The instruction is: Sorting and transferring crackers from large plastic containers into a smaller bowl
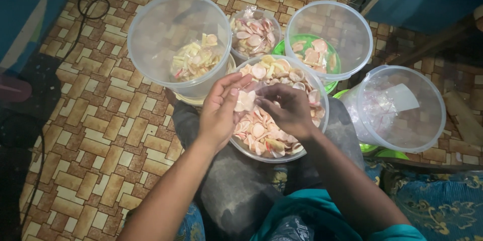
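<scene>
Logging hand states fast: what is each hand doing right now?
Left hand: cupped, holding pale crackers over the bowl.
Right hand: fingers curled down among the bowl's crackers; whether it grips any cannot be told.

Clear tubs (178, 39) on patterned floor (100, 135)

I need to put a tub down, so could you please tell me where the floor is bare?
Bare tiled floor lies left of the left hand and below the left clear tub. It is crowded ahead and right: the cracker bowl, bag and two more tubs touch.
</scene>
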